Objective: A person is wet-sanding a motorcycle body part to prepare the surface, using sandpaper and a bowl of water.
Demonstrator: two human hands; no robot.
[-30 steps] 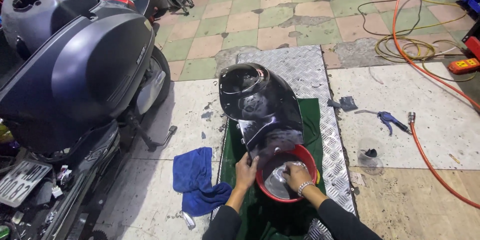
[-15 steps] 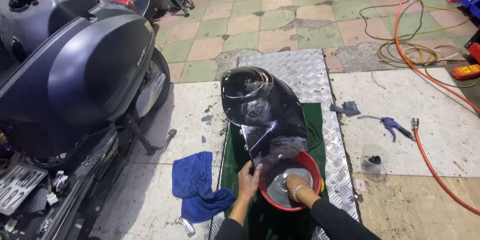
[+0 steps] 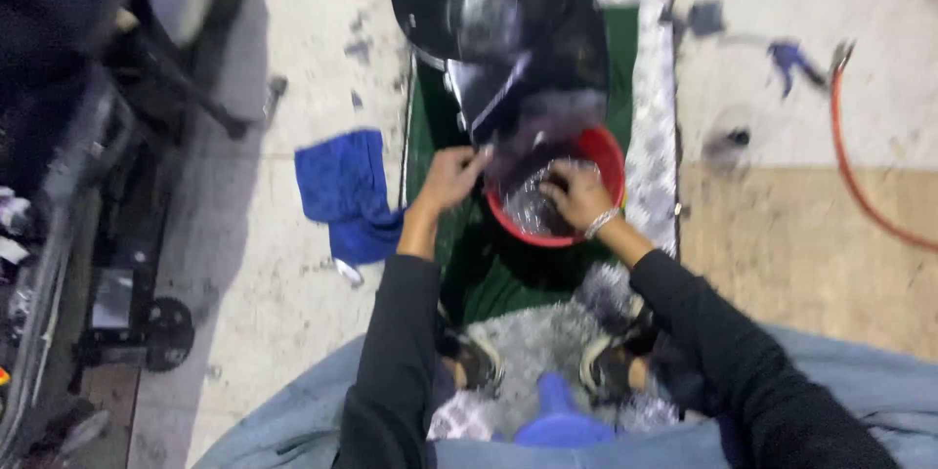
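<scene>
A red basin (image 3: 608, 151) with water in it stands on a green mat (image 3: 508, 278) in front of me. My right hand (image 3: 576, 193) is inside the basin, curled around something dark that the blur hides. My left hand (image 3: 449, 176) is at the basin's left rim, touching the lower edge of a glossy black scooter body panel (image 3: 498, 29) that lies on the mat and leans over the basin. The picture is motion-blurred.
A blue cloth (image 3: 342, 186) lies on the floor left of the mat. A black scooter (image 3: 68, 68) on its stand fills the left side. An orange hose (image 3: 860, 176) and a blue tool (image 3: 789, 59) lie at the right. A blue stool (image 3: 557, 415) sits between my feet.
The camera has tipped downward and closer, so my arms, knees and feet fill the bottom. My hands stay at the basin and the panel's lower edge.
</scene>
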